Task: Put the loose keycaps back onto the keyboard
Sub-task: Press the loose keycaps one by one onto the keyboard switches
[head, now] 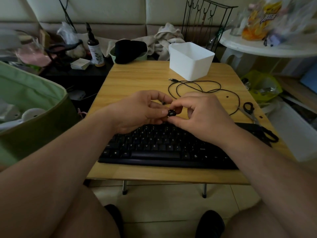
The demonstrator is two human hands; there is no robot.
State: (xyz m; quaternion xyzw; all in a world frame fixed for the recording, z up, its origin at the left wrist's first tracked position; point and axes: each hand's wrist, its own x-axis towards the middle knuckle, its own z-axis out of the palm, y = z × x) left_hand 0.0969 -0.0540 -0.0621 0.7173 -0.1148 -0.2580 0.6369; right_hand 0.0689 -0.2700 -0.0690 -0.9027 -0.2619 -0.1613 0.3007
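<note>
Both hands pinch one black keycap [171, 113] above the keyboard [164, 146]; the left hand [137, 110] and right hand [197, 114] could fumble it, dropping it off the desk [137, 78] edge.

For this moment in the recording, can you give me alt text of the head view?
Both hands, left hand and right hand, pinch a black keycap above a black keyboard on a wooden table. Behind lie a looped black cable, a white bin and scissors.
</note>
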